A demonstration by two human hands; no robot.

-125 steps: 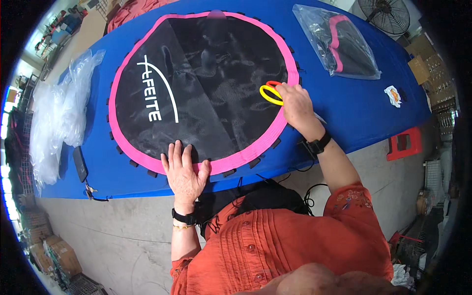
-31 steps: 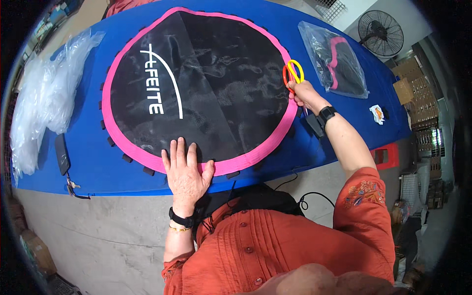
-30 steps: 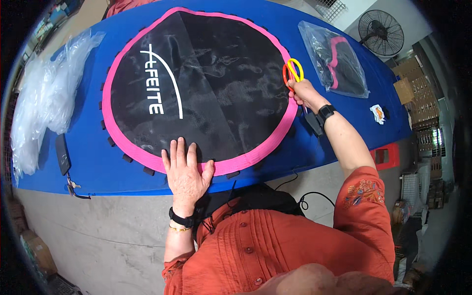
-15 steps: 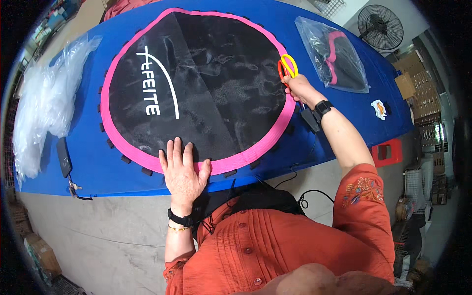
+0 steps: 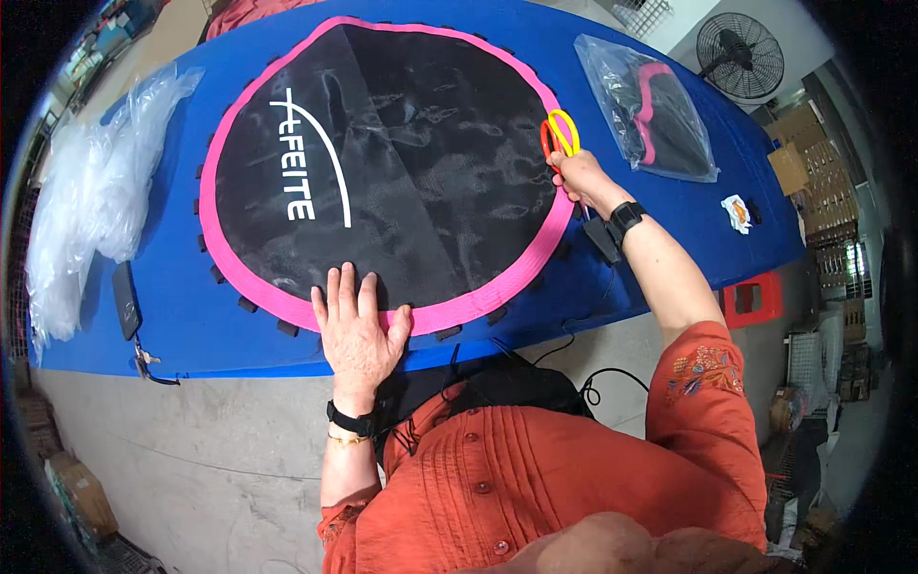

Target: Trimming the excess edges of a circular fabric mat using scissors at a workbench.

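A round black mat (image 5: 402,163) with a pink border and white lettering lies flat on a blue table (image 5: 182,316). My left hand (image 5: 356,330) presses flat on its near pink edge, fingers spread. My right hand (image 5: 579,177) is at the mat's right edge, gripping scissors (image 5: 560,136) with orange and yellow handles that point away from me.
A clear bag with a pink and black item (image 5: 650,110) lies at the table's far right. Crumpled clear plastic (image 5: 91,201) is piled at the left, with a dark phone-like device (image 5: 126,298) near it. A red stool (image 5: 751,298), a fan (image 5: 738,53) and boxes stand to the right.
My right hand with the scissors stays at the mat's right edge, having moved there from the near-right rim earlier. My left hand remains pressed on the near edge.
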